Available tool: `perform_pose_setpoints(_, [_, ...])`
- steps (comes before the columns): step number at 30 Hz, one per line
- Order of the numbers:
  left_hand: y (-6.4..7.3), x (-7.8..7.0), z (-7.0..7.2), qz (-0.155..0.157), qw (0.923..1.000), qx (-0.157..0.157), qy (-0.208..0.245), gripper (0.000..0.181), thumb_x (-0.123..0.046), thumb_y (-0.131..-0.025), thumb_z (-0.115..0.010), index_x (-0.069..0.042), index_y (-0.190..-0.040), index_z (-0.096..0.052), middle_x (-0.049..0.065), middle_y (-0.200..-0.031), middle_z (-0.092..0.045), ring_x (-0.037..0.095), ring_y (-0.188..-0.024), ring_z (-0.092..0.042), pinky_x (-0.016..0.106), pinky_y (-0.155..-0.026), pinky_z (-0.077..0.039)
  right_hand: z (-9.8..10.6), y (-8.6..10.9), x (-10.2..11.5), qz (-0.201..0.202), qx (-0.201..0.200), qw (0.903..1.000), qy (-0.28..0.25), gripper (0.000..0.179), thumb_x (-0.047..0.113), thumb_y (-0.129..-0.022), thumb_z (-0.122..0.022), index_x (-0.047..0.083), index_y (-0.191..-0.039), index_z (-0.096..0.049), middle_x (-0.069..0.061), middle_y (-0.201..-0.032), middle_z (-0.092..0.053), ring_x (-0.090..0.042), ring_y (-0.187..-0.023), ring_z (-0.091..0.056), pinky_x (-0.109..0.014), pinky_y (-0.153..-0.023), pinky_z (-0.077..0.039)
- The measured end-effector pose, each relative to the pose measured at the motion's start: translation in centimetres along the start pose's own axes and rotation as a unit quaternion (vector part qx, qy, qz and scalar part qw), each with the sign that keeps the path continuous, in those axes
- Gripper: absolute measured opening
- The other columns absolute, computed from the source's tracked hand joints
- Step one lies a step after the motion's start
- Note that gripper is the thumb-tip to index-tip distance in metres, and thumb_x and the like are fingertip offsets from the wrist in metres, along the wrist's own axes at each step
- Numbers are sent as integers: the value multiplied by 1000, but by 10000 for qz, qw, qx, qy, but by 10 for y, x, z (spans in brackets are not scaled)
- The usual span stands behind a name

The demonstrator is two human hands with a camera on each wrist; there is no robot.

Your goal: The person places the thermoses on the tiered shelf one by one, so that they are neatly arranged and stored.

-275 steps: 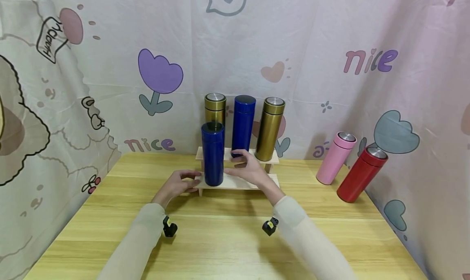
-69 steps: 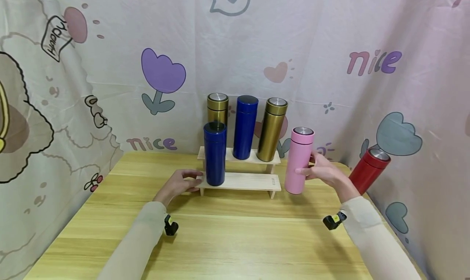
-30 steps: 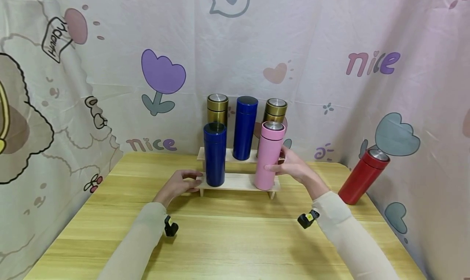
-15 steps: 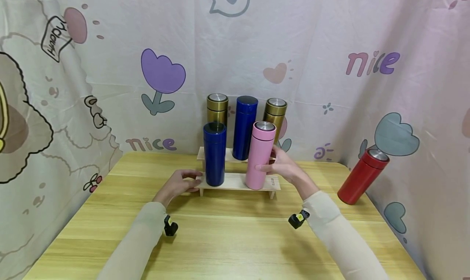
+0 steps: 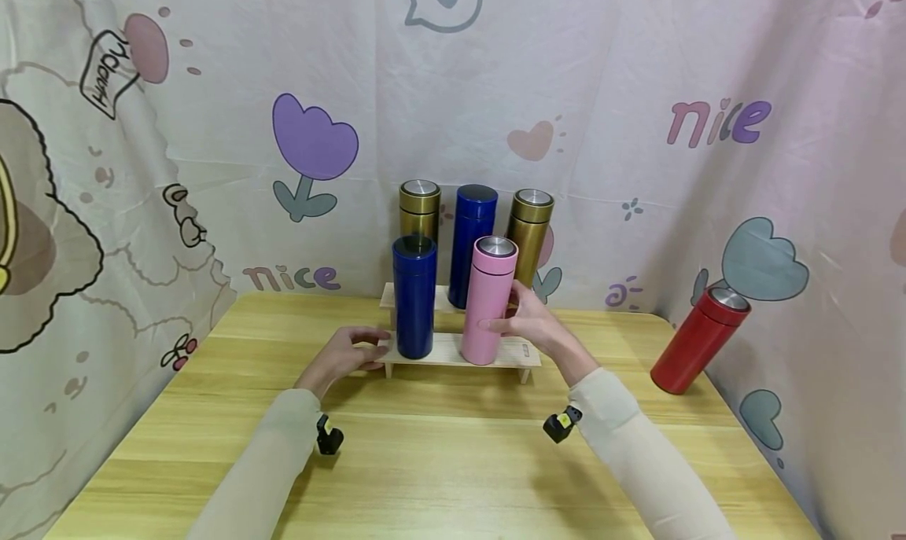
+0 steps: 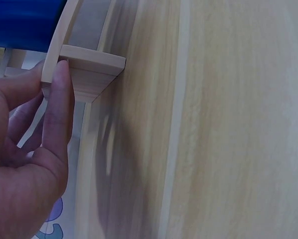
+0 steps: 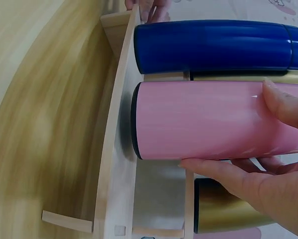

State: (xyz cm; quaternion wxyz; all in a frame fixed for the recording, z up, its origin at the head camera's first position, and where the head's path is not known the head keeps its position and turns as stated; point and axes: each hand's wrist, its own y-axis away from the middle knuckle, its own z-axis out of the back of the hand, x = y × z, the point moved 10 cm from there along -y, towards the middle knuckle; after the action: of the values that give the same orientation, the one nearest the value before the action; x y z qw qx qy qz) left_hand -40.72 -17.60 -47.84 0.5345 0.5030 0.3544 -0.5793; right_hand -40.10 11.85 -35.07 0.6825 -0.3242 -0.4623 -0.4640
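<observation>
My right hand [image 5: 534, 324] grips a pink thermos bottle [image 5: 490, 308] around its lower half. The bottle is upright at the middle of the lower step of a two-tier wooden stand [image 5: 449, 353]; whether its base touches the board, I cannot tell. In the left wrist view, my left hand [image 6: 34, 164] pinches the left end of that lower step. A blue thermos bottle [image 5: 414, 304] stands on the step's left part. Behind, on the upper tier, are a gold bottle [image 5: 419, 202], a second blue bottle [image 5: 473, 241] and another gold bottle [image 5: 531, 225], each partly hidden.
A red thermos bottle [image 5: 697, 343] stands on the wooden table [image 5: 425, 461] at the right, near a printed cloth backdrop [image 5: 602, 68] that closes off the back and sides. The lower step's right end [image 5: 524, 353] shows bare wood.
My right hand has taken the pink bottle from beside the red one and carried it left over the lower step, shifting further left toward the blue bottle. My left hand has stayed put.
</observation>
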Motion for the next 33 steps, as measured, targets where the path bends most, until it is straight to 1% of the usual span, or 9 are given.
perform_pose_setpoints(5, [1,-1,0,-14,10000,22,-20,40,-12,-98,-70,0,-136,-63,23,-141,-55,16,-98,-72,33,-90,-65,-3,-2,0,46,-67,10000,27,83,11,-85,-82,1,-152,-34,-26,-143,-52,-37,-126,-57,-43,-93,-62])
perform_pose_setpoints(13, [0,-1,0,-52,10000,20,-42,40,-12,-98,-70,0,-135,-64,23,-140,-56,16,-97,-72,32,-90,-66,-7,-4,-2,-36,-195,9998,-47,83,10,-84,-83,2,-151,-35,-25,-144,-52,-38,-128,-56,-48,-98,-61])
perform_pose_setpoints(15, [0,0,0,-47,10000,10,-28,40,-12,-98,-70,1,-135,-64,24,-140,-56,16,-97,-72,32,-89,-66,-8,-5,-3,-52,-228,9997,-95,83,10,-84,-83,2,-152,-35,-24,-144,-52,-38,-128,-56,-47,-98,-61])
perform_pose_setpoints(18, [0,0,0,-52,10000,0,-36,40,-12,-98,-71,1,-135,-64,24,-139,-56,15,-96,-72,31,-88,-66,-10,-8,-4,-27,-284,9994,-189,82,10,-84,-83,2,-151,-36,-24,-144,-52,-36,-127,-57,-44,-96,-62])
perform_pose_setpoints(23, [0,0,0,-61,10000,3,-52,41,-12,-98,-70,1,-136,-64,23,-139,-56,15,-96,-72,30,-88,-66,-13,-9,-2,74,-329,9993,-161,79,8,-83,-83,2,-148,-39,-23,-139,-55,-33,-120,-60,-38,-91,-62])
perform_pose_setpoints(33, [0,0,-1,-56,10000,33,-18,41,-10,-98,-70,2,-136,-63,24,-137,-56,14,-95,-72,30,-87,-66,-16,-13,-2,77,-492,9987,-115,73,7,-79,-85,1,-139,-44,-21,-129,-59,-29,-109,-62,-33,-82,-62])
